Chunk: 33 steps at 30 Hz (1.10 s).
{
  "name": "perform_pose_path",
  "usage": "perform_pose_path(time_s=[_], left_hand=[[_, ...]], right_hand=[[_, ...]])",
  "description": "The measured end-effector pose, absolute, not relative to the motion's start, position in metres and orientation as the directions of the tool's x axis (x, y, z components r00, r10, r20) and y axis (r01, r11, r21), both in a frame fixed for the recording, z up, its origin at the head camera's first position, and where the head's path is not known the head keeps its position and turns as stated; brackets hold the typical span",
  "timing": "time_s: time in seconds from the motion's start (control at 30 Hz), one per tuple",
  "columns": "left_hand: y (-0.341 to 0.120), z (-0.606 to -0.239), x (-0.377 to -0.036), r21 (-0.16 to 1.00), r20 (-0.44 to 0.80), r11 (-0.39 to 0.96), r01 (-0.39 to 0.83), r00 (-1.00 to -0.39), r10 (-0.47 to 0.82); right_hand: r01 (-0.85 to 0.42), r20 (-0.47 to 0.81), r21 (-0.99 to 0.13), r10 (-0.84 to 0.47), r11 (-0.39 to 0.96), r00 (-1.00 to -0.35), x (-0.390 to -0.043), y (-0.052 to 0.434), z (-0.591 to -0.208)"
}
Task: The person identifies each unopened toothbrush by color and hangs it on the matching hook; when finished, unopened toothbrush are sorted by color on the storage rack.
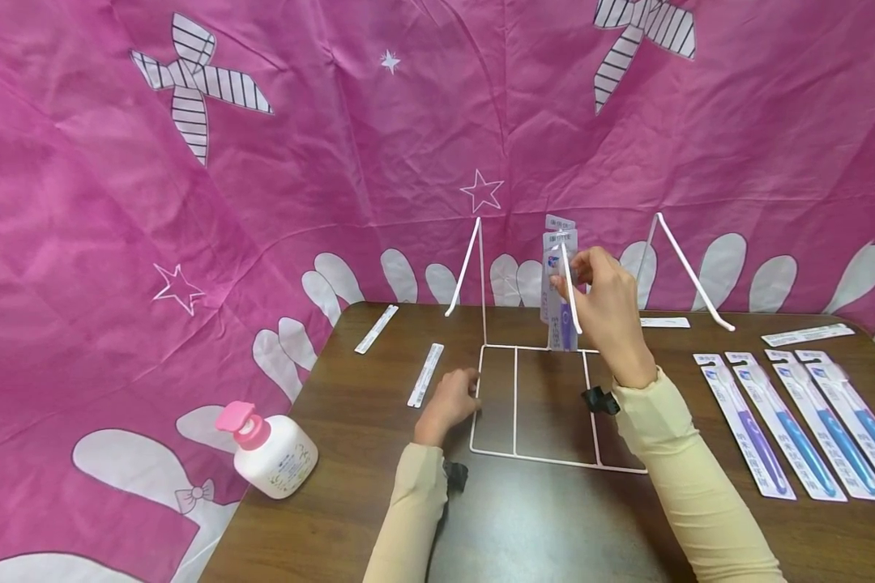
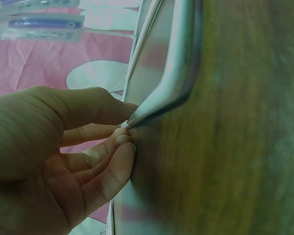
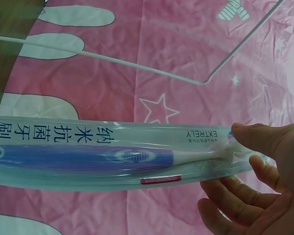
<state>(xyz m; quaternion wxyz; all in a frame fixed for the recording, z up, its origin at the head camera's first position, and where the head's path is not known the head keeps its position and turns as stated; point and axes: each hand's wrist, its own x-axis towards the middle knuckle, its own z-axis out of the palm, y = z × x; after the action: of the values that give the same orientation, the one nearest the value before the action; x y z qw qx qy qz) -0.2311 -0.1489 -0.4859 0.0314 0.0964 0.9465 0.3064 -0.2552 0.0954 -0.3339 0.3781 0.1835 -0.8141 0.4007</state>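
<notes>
A white wire rack (image 1: 554,461) stands on the table with three prongs slanting toward me. My left hand (image 1: 448,401) pinches the left wire of its base between thumb and fingers, also seen in the left wrist view. Up at the middle prong (image 1: 571,291), my right hand (image 1: 612,312) pinches a packaged purple toothbrush (image 3: 152,157) near the upper part of its pack. That pack hangs upright, its header card around the prong. Another toothbrush pack (image 1: 558,222) is behind it, mostly hidden.
Several packaged toothbrushes (image 1: 817,429) lie in a row at the right. Narrow white packets (image 1: 426,375) are scattered on the wooden table (image 1: 321,518). A pump bottle (image 1: 277,461) with a pink top stands at the left edge. Pink cloth (image 1: 379,146) hangs behind.
</notes>
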Motion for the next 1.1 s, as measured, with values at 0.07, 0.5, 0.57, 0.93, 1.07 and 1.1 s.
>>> perform_pose_path(time_s=[0.07,0.5,0.57,0.93,1.07,1.1], left_hand=[[-0.149,-0.485,-0.231,0.584,-0.005,0.796,0.158,-0.98,0.198],[-0.148,-0.485,-0.231,0.592,0.003,0.789,0.163,-0.98,0.201],[-0.148,-0.485,-0.231,0.591,-0.001,0.79,0.161,-0.98,0.2],[-0.147,-0.482,-0.231,0.59,0.009,0.79,0.164,-0.98,0.197],[-0.147,-0.484,-0.232,0.572,0.014,0.801,0.178,-0.978,0.207],[-0.147,-0.484,-0.232,0.575,0.014,0.799,0.179,-0.978,0.209]], right_hand=[[-0.599,0.763,-0.517,0.011,0.612,-0.647,-0.257,0.095,-0.334],[-0.598,0.769,-0.529,0.042,0.602,-0.638,-0.264,0.093,-0.339],[-0.601,0.773,-0.525,0.042,0.602,-0.633,-0.265,0.093,-0.339],[-0.551,0.717,-0.56,0.027,0.619,-0.697,-0.262,0.098,-0.348],[-0.503,0.663,-0.582,0.015,0.639,-0.749,-0.257,0.106,-0.361],[-0.493,0.653,-0.583,0.012,0.646,-0.757,-0.255,0.109,-0.364]])
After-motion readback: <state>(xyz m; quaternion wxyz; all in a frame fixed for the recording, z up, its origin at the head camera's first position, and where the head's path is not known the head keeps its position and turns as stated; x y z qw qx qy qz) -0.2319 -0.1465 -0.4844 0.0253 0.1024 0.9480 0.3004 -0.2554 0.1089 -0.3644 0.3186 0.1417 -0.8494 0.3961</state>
